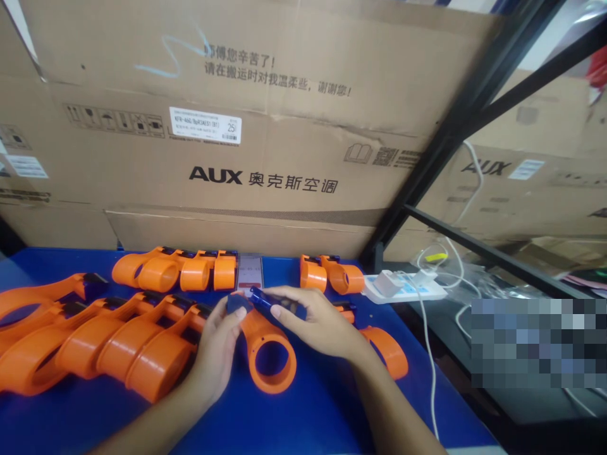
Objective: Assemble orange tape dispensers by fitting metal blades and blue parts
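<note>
In the middle of the blue table, an orange tape dispenser point(275, 382) points its round ring toward me. My left hand point(220, 341) is closed at its far end, the thumb pressing a dark blue, flat-ended part point(237, 306). My right hand point(313, 316) pinches a shiny dark blue piece point(260, 297) at the same end, from the right. Whether that piece is joined to the dispenser is hidden by my fingers. Beside my left forearm lies a row of larger orange tape dispensers point(159, 366) with dark ends. Another orange dispenser point(391, 354) rests right of my right wrist.
Smaller orange dispensers point(159, 273) line the table's back edge, with a phone-like screen point(250, 272) beside them. At the right are a white power strip point(408, 287) and a hanging cable point(429, 366). A large carton point(265, 139) stands behind the blue table point(313, 417), next to a black frame post point(441, 139).
</note>
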Tool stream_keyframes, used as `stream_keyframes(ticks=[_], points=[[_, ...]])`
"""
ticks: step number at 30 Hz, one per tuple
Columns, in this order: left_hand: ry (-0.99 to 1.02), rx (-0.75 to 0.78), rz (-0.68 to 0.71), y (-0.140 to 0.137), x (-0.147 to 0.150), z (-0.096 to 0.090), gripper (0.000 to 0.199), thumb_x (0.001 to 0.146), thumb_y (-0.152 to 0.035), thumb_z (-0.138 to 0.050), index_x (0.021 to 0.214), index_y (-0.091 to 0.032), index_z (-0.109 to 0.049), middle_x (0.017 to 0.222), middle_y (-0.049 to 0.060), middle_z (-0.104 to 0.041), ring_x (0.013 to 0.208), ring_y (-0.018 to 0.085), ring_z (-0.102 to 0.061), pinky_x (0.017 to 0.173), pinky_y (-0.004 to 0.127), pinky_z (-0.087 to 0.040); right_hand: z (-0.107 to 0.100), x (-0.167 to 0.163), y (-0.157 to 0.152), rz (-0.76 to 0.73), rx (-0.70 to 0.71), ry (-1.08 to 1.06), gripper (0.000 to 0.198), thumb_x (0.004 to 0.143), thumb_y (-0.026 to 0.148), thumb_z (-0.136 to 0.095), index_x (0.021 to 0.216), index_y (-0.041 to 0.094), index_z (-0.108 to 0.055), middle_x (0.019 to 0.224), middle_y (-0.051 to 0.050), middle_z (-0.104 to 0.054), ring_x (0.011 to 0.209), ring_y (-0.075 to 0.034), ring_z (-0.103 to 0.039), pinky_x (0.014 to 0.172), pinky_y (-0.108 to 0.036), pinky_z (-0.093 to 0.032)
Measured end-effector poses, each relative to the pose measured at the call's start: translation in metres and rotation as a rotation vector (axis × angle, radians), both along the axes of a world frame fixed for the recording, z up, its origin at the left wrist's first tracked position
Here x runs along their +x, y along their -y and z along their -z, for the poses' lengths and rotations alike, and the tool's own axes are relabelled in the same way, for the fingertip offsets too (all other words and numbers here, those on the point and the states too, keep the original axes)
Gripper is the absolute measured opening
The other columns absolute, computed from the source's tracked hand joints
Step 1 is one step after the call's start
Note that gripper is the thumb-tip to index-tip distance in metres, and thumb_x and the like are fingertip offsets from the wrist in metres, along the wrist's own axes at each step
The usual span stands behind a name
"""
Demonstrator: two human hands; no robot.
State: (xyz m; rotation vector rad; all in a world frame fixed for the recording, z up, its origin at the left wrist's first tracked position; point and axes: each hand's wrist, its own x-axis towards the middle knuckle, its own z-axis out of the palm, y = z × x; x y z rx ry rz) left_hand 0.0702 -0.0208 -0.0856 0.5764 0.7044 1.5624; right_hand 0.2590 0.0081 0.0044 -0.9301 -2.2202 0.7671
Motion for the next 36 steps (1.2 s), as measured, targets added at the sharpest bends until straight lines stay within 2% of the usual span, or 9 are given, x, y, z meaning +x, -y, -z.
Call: stream_keyframes(ticks=[6,21,28,31,36], points=[[-0.053,-0.011,-0.047,-0.001,-0.002,-0.001,0.038,0.078,-0.031,-0.083,0.113,-0.022,-0.069,0.122,0.007,-0.072,0.120,0.025,-0.063,0.103,0.040,-0.049,0.004,0.001,-0.003,0.015,0.035,-0.019,0.035,0.100,0.035,-0.059,0.134,0.027,-0.066,0.127,-0.004,-0.074,0.113,-0.024,-0.071,0.099,-0.042,-0.057],[-0.098,-0.025,-0.091,-0.002,-0.004,0.003,0.041,0.075,-0.032,-0.085,0.112,-0.023,-0.069,0.119,0.006,-0.072,0.118,0.024,-0.064,0.100,0.038,-0.050,0.005,-0.001,-0.004,-0.004,-0.016,0.027,0.036,0.103,0.037,-0.054,0.136,0.028,-0.065,0.119,-0.002,-0.076,0.099,-0.021,-0.072,0.087,-0.036,-0.057],[-0.112,0.022,-0.070,0.001,-0.004,-0.006,0.045,0.076,-0.031,-0.085,0.118,-0.024,-0.069,0.128,0.007,-0.070,0.125,0.027,-0.061,0.105,0.039,-0.048,0.004,0.002,-0.006,-0.029,-0.104,0.047,0.039,0.101,0.042,-0.056,0.136,0.025,-0.065,0.098,-0.002,-0.076,0.075,-0.016,-0.066,0.067,-0.029,-0.055],[-0.110,0.057,-0.063,0.005,-0.004,-0.008,0.055,0.077,-0.030,-0.085,0.129,-0.026,-0.065,0.136,0.009,-0.067,0.133,0.030,-0.056,0.111,0.045,-0.044,0.003,0.003,-0.005,-0.076,-0.164,-0.007,0.042,0.099,0.040,-0.060,0.139,0.026,-0.061,0.109,-0.003,-0.075,0.083,-0.017,-0.069,0.073,-0.031,-0.058],[-0.107,0.137,-0.070,0.011,-0.005,-0.002,0.066,0.075,-0.025,-0.086,0.137,-0.029,-0.062,0.145,0.008,-0.061,0.142,0.034,-0.047,0.117,0.048,-0.040,0.001,0.005,-0.001,-0.152,-0.189,-0.089,0.054,0.092,0.038,-0.071,0.141,0.024,-0.057,0.130,-0.007,-0.070,0.114,-0.025,-0.068,0.097,-0.040,-0.057]])
